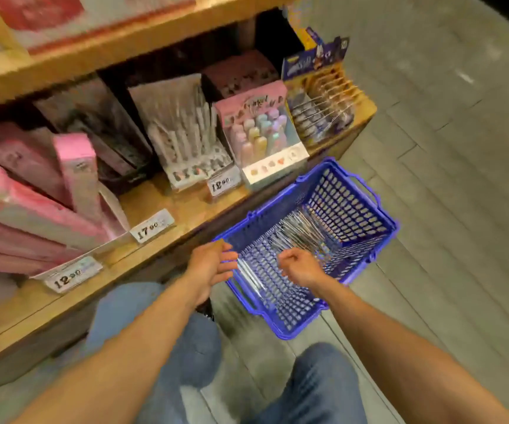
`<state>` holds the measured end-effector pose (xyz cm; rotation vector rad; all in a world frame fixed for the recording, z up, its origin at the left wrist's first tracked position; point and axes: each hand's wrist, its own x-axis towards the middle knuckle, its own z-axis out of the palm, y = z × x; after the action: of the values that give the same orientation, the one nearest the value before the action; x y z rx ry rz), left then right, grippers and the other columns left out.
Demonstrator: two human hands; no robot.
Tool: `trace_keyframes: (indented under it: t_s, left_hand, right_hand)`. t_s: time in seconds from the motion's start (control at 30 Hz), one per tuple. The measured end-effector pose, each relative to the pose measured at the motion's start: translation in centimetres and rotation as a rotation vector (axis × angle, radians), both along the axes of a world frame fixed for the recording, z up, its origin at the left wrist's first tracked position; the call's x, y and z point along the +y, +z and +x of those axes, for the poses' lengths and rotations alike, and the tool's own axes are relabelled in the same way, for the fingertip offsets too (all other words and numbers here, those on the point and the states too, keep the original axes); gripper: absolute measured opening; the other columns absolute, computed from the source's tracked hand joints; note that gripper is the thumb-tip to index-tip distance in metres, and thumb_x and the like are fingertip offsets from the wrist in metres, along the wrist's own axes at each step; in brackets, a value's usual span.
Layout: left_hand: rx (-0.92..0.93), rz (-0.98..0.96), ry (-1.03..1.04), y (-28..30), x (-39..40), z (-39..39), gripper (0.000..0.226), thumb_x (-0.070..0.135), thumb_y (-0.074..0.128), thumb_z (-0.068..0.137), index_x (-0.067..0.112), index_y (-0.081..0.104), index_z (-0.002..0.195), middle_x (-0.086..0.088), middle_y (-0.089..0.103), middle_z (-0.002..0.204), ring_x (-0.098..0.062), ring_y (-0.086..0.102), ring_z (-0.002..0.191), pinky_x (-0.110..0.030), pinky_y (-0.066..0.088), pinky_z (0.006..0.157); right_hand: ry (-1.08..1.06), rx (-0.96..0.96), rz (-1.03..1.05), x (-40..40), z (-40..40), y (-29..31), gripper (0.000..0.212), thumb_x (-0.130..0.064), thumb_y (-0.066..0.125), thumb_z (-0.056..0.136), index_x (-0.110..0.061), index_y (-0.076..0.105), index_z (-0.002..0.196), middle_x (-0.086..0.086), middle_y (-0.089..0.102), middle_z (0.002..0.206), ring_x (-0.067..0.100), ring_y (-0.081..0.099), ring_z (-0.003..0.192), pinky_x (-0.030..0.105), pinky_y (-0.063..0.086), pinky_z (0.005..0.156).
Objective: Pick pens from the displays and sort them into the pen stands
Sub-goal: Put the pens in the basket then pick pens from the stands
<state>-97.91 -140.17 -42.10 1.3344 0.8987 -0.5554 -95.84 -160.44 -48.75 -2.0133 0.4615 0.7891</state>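
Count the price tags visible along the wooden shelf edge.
3. One price tag sits far left below the pink boxes, one mid-shelf, one beside the pastel display. Others may lie hidden or out of frame.

There is one view only, from the head of the person, and it looks forward and steeply down. It is near: both forearms enter from the bottom edge, the knees are below, the wooden shelf crosses the left and top, the floor fills the right.
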Motion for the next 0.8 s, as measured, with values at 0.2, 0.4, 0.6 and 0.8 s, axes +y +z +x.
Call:
trace_keyframes:
  t_s: [0.2, 0.4, 0.6, 0.8]
  left_hand:
    - [-0.110, 0.002, -0.052, -9.3, -2.5, 3.7, 0.022, 0.028, 0.041, 0.105, 0.017, 0.056, 0.093, -0.002, 0.063, 0.081, -0.013, 0.057, 0.066, -0.021, 0.048, 0.056]
    - [-0.199, 0.065, 0.001, -13.5, -2.7, 5.2, 0.018, 0.024, 0.047, 0.103, 0.013, 0.061, 0.102, -0.003, 0.066, 0.085, -0.014, 0.059, 0.068, -0.022, 0.049, 0.058]
    - [-0.229, 0.068, 0.112, -15.6, -1.8, 5.8, 0.018, 0.025, 0.053, 0.100, 0.013, 0.065, 0.099, -0.006, 0.071, 0.089, -0.017, 0.064, 0.074, -0.027, 0.053, 0.066]
    - [-0.268, 0.031, 0.221, -16.8, -1.5, 6.2, 0.021, 0.029, 0.050, 0.103, 0.013, 0.064, 0.097, -0.006, 0.070, 0.085, -0.017, 0.066, 0.070, -0.028, 0.057, 0.065]
  right_hand:
    - [0.294, 0.081, -0.182, -0.9, 0.9, -14.7, 0.027, -0.010, 0.051, 0.095, -0.017, 0.051, 0.068, 0.014, 0.056, 0.081, 0.018, 0.049, 0.075, 0.032, 0.047, 0.065]
    - [0.404, 0.054, -0.328, -0.3, 2.7, -22.6, 0.021, -0.015, 0.053, 0.093, -0.004, 0.064, 0.106, 0.013, 0.064, 0.105, 0.025, 0.060, 0.099, 0.025, 0.043, 0.076]
    - [0.703, 0.089, -0.453, 1.9, 3.2, -28.1, 0.031, -0.011, 0.058, 0.088, 0.000, 0.054, 0.117, 0.022, 0.061, 0.118, 0.035, 0.060, 0.109, 0.037, 0.051, 0.084]
    - [0.777, 0.058, -0.516, 3.6, 2.4, -31.7, 0.052, -0.012, 0.056, 0.090, 0.000, 0.036, 0.136, 0.021, 0.056, 0.128, 0.038, 0.055, 0.118, 0.041, 0.048, 0.093]
